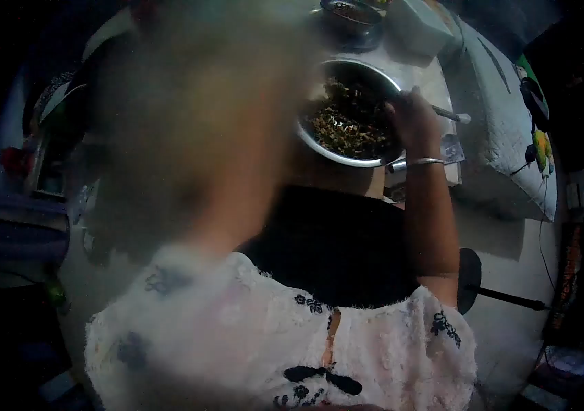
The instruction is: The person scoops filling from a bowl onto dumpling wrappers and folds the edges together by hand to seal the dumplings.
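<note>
A round metal bowl (355, 163) holds a chopped, green-brown leafy-looking mixture (346, 130) with a few white bits in it. At the bowl's right rim, my right hand (415, 120) is closed, with a bangle at the wrist. From it a thin handle (453, 115) with a pale end sticks out to the right; the utensil's other end is hidden. My left forearm (244, 178) reaches up toward the bowl's left side. A large blurred smear covers my left hand, so its fingers and anything in them cannot be made out.
Behind the bowl stand a dark pot (350, 20) and a white block-like container (418, 31). A white raised surface (504, 130) runs along the right, with colourful small items (543, 152) and a cord at its edge. Purple containers (28, 229) stand at far left.
</note>
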`<action>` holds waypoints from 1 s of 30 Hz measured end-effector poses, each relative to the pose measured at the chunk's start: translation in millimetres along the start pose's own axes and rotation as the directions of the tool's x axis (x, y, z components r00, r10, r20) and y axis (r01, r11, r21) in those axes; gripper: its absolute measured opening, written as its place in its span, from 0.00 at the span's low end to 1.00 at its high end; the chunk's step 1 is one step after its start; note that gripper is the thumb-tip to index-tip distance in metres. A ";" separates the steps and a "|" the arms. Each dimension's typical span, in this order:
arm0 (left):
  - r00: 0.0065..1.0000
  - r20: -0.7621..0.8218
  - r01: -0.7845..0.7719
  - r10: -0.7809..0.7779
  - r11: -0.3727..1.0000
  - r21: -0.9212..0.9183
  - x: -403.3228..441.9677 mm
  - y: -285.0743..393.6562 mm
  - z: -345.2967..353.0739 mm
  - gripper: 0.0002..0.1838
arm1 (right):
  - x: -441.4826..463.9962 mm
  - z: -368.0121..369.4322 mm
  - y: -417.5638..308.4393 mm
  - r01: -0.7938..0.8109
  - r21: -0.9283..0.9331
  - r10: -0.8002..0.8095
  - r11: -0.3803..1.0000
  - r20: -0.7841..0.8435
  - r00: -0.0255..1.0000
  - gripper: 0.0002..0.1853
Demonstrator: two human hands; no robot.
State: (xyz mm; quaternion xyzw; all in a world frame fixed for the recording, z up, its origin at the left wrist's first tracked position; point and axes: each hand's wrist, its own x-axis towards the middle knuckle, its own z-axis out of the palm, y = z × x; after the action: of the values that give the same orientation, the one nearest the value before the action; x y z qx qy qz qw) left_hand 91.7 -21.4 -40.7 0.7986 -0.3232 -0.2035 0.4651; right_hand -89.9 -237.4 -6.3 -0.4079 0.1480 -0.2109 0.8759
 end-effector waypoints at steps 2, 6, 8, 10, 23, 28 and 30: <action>0.998 -0.016 -0.056 0.056 0.998 -0.011 -0.7 3.2 1.2 0.20 | -11.8 17.3 -4.7 0.069 -0.096 -0.080 0.993 -0.116 0.990 0.19; 0.998 0.037 0.046 -0.049 0.996 0.081 -2.4 17.9 0.7 0.23 | -37.9 47.7 -2.9 0.315 -0.476 -0.341 0.821 0.033 0.939 0.16; 0.999 0.002 -0.037 0.037 0.996 0.087 3.7 9.6 4.7 0.24 | -44.3 59.4 6.5 0.424 -0.560 -0.444 0.711 0.110 0.889 0.13; 0.990 0.116 0.124 -0.083 0.899 -0.421 0.2 14.9 8.1 0.28 | -52.2 62.4 15.1 0.621 -0.646 -0.565 0.444 0.337 0.754 0.06; 0.978 0.202 0.008 0.056 0.953 -0.302 -12.2 26.4 -5.3 0.27 | -81.6 85.4 29.4 0.805 -0.582 -0.453 -0.120 0.753 0.477 0.04; 0.963 0.179 -0.150 0.201 0.953 -0.264 -11.6 24.7 -4.0 0.25 | -83.1 86.4 14.4 0.767 -0.636 -0.580 -0.085 0.658 0.481 0.03; 0.991 0.089 -0.095 0.102 0.993 -0.074 -14.5 31.7 -1.5 0.25 | -75.4 77.6 16.9 0.772 -0.623 -0.632 0.123 0.551 0.545 0.03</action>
State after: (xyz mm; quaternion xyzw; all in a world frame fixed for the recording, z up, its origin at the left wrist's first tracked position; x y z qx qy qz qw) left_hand 72.0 -21.6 -11.9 0.7548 -0.3760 -0.2281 0.4867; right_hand -117.6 -140.1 35.5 -0.7976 -0.0496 -0.4699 0.3749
